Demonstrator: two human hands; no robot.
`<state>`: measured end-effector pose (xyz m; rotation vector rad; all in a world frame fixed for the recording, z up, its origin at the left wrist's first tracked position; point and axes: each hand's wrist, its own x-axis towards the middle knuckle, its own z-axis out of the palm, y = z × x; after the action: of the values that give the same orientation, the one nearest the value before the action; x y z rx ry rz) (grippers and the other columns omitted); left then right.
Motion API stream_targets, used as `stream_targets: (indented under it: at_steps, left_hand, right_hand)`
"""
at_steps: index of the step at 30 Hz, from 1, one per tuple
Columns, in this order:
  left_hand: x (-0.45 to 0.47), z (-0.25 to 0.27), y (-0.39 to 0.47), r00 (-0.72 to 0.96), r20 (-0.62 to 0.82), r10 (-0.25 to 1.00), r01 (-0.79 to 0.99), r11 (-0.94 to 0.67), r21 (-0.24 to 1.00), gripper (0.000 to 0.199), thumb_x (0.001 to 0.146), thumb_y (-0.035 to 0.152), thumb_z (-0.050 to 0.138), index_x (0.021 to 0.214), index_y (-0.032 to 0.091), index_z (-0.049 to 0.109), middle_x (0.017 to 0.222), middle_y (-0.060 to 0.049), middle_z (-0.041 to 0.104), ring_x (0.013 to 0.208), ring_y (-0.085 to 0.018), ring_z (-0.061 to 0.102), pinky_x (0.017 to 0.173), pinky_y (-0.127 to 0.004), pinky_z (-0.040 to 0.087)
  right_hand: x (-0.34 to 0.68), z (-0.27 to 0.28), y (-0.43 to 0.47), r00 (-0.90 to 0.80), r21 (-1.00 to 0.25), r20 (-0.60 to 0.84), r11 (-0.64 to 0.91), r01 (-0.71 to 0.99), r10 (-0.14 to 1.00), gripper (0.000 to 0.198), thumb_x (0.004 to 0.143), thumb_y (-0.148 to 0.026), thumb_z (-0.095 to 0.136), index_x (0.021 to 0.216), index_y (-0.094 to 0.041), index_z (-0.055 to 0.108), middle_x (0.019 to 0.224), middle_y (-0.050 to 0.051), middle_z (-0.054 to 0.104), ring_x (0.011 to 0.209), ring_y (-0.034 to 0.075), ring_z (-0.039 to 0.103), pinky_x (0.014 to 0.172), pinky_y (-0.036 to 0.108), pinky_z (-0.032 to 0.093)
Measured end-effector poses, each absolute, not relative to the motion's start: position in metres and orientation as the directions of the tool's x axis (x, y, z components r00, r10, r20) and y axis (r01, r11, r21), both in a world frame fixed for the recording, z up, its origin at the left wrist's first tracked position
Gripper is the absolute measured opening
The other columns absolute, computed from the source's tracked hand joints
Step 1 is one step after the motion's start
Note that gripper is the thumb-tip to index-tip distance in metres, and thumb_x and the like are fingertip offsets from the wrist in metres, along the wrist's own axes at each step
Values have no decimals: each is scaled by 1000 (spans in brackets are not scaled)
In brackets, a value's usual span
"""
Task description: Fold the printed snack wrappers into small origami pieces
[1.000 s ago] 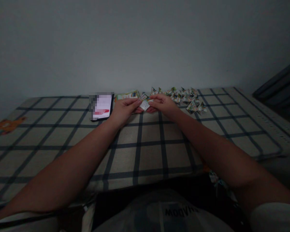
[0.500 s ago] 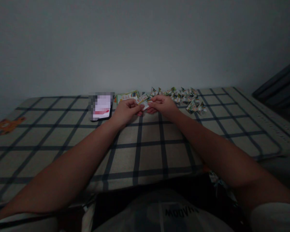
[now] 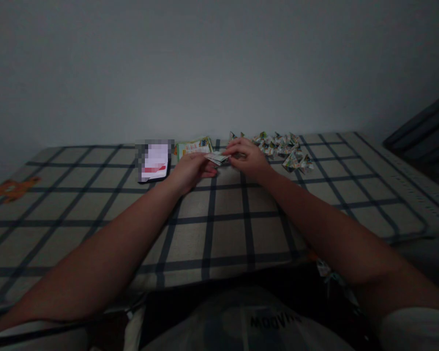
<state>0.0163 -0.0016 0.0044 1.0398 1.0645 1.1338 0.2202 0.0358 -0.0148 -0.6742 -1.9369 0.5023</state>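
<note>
Between my two hands is a small piece of folded printed paper (image 3: 218,158), pale with some green, seen nearly edge-on. My left hand (image 3: 192,170) pinches its left end, thumb and fingers closed on it. From the other side, the fingers of my right hand (image 3: 249,157) grip its right end. Just behind my left hand lies a stack of printed paper sheets (image 3: 193,146) with green borders. To the right of my right hand, several folded paper shapes (image 3: 278,143) with pointed tips sit in a group.
A phone (image 3: 154,162) with a lit, partly blurred screen lies left of my left hand. A checked cloth (image 3: 227,231) covers the table, with an orange bear figure (image 3: 14,189) on it at far left. Behind stands a plain wall (image 3: 219,68).
The folded paper has tipped from showing its printed face to lying nearly flat, edge-on. My left fingers have spread lower down, and my right fingers have shifted their hold.
</note>
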Motion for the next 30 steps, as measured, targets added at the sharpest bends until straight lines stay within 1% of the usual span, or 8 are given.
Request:
stream_targets:
  at_steps: [4,6,9,13,16,20,26,30]
  left_hand:
    - [17,8,-2,75,-145,987,-317,161,935,14,88,23,62,92,11,68,77,-6,73,62,-15,69,55,-24,59]
    - [16,6,-1,78,-111,991,-322,130,938,14,87,24,67,94,12,68,82,-6,74,67,-15,70,59,-25,61]
    - [15,0,1,137,-24,990,-271,61,961,21,77,19,80,95,13,71,88,-5,75,72,-13,71,66,-24,60]
    - [14,-3,1,127,18,992,-252,14,968,24,71,20,86,91,14,75,88,-4,76,71,-12,69,66,-22,59]
    - [14,-2,1,137,11,990,-260,25,965,22,69,19,86,87,13,76,84,-4,76,68,-11,68,66,-22,60]
    - [13,-3,2,148,-7,989,-243,43,969,22,68,18,85,87,12,76,80,-4,74,65,-10,67,61,-19,58]
    - [14,-1,-1,152,-11,988,-190,40,981,21,71,17,83,88,11,75,80,-4,73,63,-9,66,57,-18,55]
    - [15,1,-3,176,-43,983,-181,76,981,19,73,16,83,88,11,73,78,-4,72,62,-9,64,58,-18,55]
  right_hand:
    - [220,-14,32,-458,-517,664,806,289,590,24,84,-13,64,100,-22,78,112,9,62,103,19,61,72,28,56]
    - [220,-14,32,-479,-492,660,815,306,578,25,85,-12,62,102,-22,77,112,9,61,103,20,60,68,26,54]
    - [221,-14,31,-510,-471,646,822,320,568,28,85,-10,60,106,-21,76,114,10,59,106,21,59,66,25,54]
    - [221,-15,28,-584,-506,598,824,257,549,30,87,-18,64,116,-21,71,125,11,53,113,23,58,71,27,58]
    - [221,-15,27,-614,-514,588,829,219,526,27,88,-29,70,115,-23,72,128,11,52,115,23,58,74,29,59]
    - [221,-17,32,-615,-487,591,839,243,522,23,89,-38,75,106,-24,77,123,10,55,110,22,59,77,32,58]
    - [221,-18,35,-565,-419,677,878,231,472,24,91,-46,73,95,-24,80,114,8,61,109,22,60,89,39,54]
    - [221,-16,35,-538,-389,711,890,236,453,27,93,-47,70,91,-22,79,109,8,63,106,21,61,93,40,52]
